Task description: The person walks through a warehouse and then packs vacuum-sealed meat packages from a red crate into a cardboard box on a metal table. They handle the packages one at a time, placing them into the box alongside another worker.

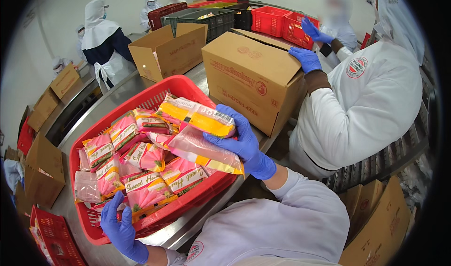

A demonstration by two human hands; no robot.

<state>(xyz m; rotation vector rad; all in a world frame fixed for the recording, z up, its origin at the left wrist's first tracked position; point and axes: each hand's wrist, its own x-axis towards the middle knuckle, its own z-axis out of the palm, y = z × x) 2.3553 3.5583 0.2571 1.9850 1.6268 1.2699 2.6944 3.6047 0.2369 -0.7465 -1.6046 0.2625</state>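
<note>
A red plastic crate (155, 227) holds many plastic packs of sweet ham (146, 190) in pink, white and yellow film. My right hand (243, 142), in a blue glove, grips a pack (195, 116) above the crate's right side. Just below it, a second pack (206, 149) with a clear face lies against the same hand; how it is held is partly hidden. At the crate's near left corner is my left hand (121, 227), also gloved in blue, its fingers apart and curled upward with nothing seen in them.
Beyond the crate, a co-worker's gloved hand touches a large cardboard box (250, 82). An open carton (169, 51) stands behind on the steel table (123, 89). More crates (269, 21) line the back. Flattened cartons (380, 227) stand at lower right, near a roller conveyor (384, 160).
</note>
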